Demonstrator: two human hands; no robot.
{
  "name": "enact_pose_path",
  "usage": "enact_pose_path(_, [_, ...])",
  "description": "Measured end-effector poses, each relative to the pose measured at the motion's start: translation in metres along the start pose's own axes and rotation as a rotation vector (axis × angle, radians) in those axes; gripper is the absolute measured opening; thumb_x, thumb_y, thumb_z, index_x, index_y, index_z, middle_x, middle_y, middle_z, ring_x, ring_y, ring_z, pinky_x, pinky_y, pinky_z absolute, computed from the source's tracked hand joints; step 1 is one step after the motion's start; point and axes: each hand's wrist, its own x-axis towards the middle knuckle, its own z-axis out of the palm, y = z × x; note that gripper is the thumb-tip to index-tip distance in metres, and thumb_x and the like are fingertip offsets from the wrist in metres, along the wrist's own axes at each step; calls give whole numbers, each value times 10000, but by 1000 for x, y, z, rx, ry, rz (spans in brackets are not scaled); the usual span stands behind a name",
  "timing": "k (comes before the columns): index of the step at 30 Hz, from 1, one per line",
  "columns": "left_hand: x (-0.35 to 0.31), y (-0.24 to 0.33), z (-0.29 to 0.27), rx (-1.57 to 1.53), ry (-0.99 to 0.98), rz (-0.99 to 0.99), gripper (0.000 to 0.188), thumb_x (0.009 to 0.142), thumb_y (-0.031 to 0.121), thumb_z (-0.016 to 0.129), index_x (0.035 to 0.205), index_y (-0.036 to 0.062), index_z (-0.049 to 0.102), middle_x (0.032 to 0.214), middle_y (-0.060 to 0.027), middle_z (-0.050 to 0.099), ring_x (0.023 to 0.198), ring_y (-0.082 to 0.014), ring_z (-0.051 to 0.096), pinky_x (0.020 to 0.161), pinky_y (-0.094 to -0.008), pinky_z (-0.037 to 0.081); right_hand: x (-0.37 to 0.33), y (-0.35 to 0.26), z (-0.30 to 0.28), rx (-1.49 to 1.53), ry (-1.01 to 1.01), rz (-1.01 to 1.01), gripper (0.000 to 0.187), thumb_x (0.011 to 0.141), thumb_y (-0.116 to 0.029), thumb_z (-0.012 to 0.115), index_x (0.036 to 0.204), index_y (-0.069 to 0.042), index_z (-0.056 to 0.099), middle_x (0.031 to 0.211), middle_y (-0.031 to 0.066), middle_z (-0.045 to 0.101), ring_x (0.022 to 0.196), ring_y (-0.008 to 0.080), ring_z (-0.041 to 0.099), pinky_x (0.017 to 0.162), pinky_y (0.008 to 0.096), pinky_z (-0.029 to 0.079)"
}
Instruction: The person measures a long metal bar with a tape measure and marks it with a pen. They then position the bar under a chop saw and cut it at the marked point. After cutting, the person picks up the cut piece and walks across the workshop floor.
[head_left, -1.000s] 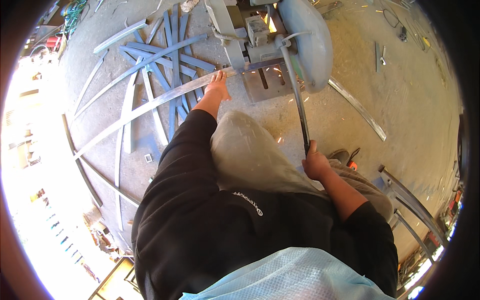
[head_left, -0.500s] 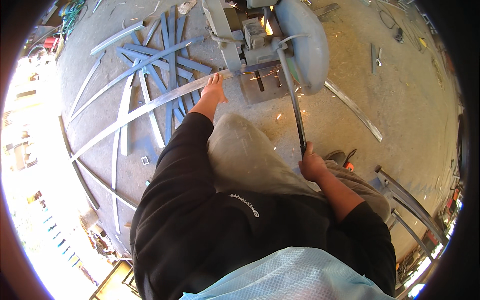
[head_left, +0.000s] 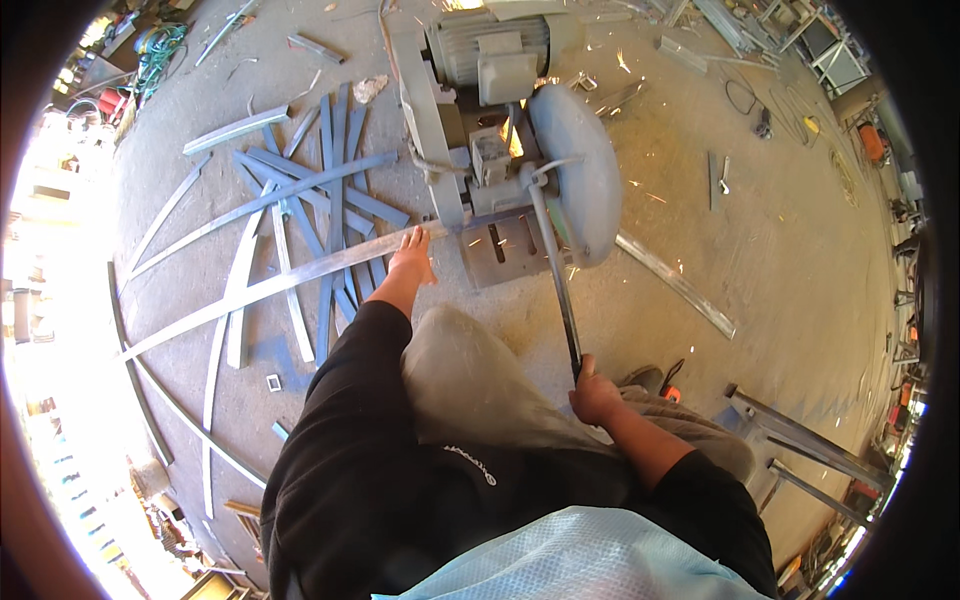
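A grey chop saw [head_left: 575, 190] stands in front of me, its rounded guard at the right and its ribbed motor [head_left: 495, 55] at the far side. My right hand [head_left: 597, 395] is wrapped round the lower end of its long dark lever [head_left: 558, 275]. A long metal bar [head_left: 290, 278] runs from the left into the saw's clamp area. Lying on that bar, close to the saw base, is my left hand [head_left: 410, 258], fingers stretched out and thumb apart. The guard hides the cut itself. Sparks fly below and beyond the saw.
Crossed metal bars [head_left: 335, 190] lie in a pile on the floor at the left. One loose bar [head_left: 675, 285] lies right of the saw. Metal legs of a stand [head_left: 800, 430] rise at my right. An orange tape measure [head_left: 672, 394] is beside my shoe.
My view has tilted up, so the saw and both hands sit lower and more of the motor shows. Both hands keep their places on the bar and lever. Sparks have shifted.
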Motion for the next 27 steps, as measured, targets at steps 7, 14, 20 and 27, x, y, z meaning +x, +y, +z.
enact_pose_path(7, [6,-3,6,6,-1,18,1419,695,501,942,1714,125,28,1798,-82,-1,1645,-324,104,1291,-455,305,-1,0,0,27,13,-9,594,938,-157,594,1404,-5,259,1138,369,689,1061,553,676,954,598,524])
enact_pose_path(14, [7,-3,7,40,-5,18,1419,700,501,937,1713,112,23,1799,-81,-7,1646,-332,97,1297,-449,291,-4,-3,-3,45,-1,5,607,941,-163,593,1425,-17,259,1157,366,685,1089,544,671,971,589,518])
enact_pose_path(20, [6,-2,6,-2,-10,-5,1394,711,425,943,1719,174,14,1803,-24,-27,1652,-282,96,1289,-450,304,2,1,0,24,-18,13,632,949,-183,612,1437,-12,248,1212,372,665,1128,538,662,995,578,516])
enact_pose_path(27, [10,-3,11,-5,2,8,1412,697,433,950,1719,174,11,1803,-20,-20,1651,-281,98,1288,-456,307,8,7,6,-1,-24,5,712,955,-236,661,1461,-3,220,1208,363,674,1128,536,669,988,583,521])
